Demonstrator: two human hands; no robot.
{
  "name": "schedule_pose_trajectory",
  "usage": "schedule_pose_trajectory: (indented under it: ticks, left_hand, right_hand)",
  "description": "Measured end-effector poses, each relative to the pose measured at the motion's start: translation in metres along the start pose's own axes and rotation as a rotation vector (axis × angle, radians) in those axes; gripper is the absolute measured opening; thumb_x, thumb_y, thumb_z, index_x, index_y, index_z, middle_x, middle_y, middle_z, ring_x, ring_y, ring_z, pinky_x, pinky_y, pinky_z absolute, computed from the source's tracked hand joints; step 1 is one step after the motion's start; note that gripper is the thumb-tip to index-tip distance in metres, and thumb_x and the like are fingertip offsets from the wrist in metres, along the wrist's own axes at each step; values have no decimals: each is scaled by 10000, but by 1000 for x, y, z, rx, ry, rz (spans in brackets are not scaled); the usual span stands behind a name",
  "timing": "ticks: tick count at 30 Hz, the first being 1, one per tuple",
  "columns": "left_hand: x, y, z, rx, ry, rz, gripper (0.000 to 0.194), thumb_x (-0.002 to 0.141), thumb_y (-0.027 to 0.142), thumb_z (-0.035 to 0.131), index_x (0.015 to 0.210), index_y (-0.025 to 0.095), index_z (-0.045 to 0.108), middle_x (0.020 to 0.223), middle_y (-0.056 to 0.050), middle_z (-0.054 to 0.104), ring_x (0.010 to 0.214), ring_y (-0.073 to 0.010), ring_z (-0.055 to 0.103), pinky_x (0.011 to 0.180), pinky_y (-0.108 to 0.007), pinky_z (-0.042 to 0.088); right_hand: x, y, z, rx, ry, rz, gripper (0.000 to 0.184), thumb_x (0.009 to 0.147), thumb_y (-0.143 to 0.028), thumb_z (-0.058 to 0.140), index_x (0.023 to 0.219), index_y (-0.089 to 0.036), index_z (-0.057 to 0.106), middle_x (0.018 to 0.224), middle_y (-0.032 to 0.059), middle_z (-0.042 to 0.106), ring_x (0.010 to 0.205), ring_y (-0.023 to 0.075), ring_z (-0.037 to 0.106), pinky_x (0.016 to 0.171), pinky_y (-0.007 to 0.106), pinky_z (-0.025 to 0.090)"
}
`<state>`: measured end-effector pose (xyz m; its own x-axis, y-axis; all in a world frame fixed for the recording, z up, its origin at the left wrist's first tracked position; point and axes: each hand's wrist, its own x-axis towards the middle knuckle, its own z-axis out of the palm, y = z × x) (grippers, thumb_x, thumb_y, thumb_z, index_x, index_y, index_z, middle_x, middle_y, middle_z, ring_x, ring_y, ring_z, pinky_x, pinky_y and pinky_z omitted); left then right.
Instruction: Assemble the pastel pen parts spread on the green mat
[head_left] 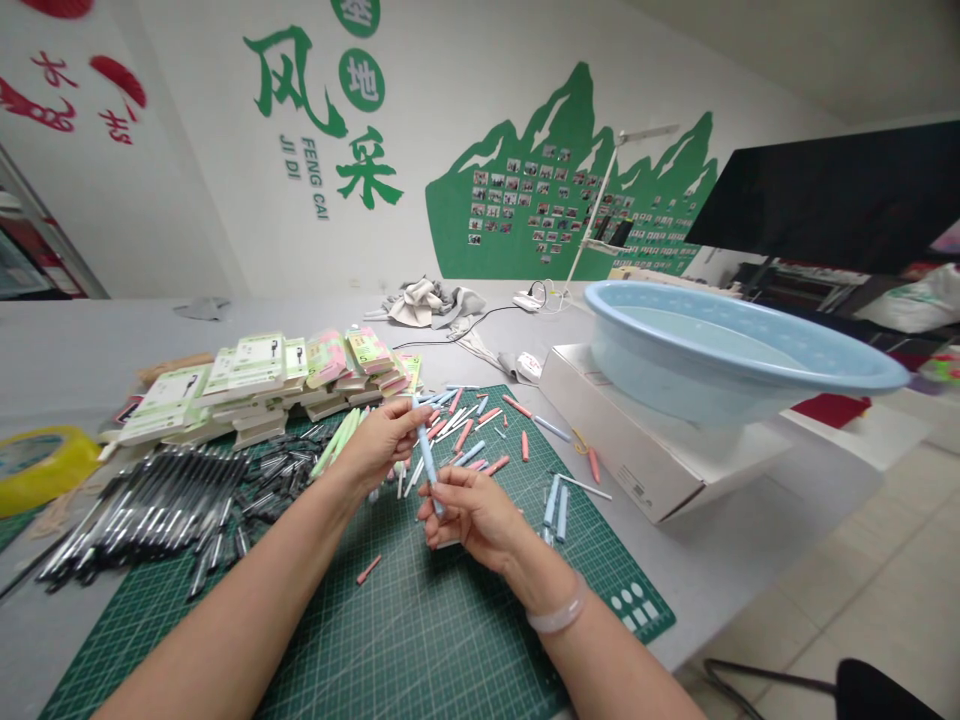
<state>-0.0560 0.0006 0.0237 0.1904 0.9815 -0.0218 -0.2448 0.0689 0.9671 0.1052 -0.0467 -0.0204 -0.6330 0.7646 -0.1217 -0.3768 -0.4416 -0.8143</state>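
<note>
A light blue pen is held up slantwise over the green cutting mat. The fingers of my left hand pinch its upper end. Lower down, my right hand has its thumb and fingers closed round the other end, so that part is mostly hidden. Just beyond my hands lie loose pink barrels, blue pieces and thin white sticks. Right of my right hand, several blue pen parts lie together. A small pink piece rests on the mat nearer to me.
Black pens and dark pen parts cover the mat's left side. Behind them are stacked small boxes and a yellow tape roll. A large blue basin stands on a white carton at right. Cloths lie farther back.
</note>
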Motion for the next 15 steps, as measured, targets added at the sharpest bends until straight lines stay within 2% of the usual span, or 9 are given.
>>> schedule_pose_trajectory:
  ticks: [9,15]
  left_hand:
    - [1,0,-3,-62,-78,-9,234,771,332,621,723,109,572,505,51,395,392,-17,286,354,-137,167]
    - [1,-1,-3,-71,-71,-11,245,758,353,633,719,120,566,490,63,380,379,-16,266,343,-137,148]
  right_hand:
    - [-4,-7,-2,133,-153,40,268,833,-316,575,984,-99,616,707,30,624,555,103,603,565,244,497]
    - [-6,-9,0,125,-172,32,274,850,-338,546,1012,-121,589,675,19,625,526,95,592,557,245,499]
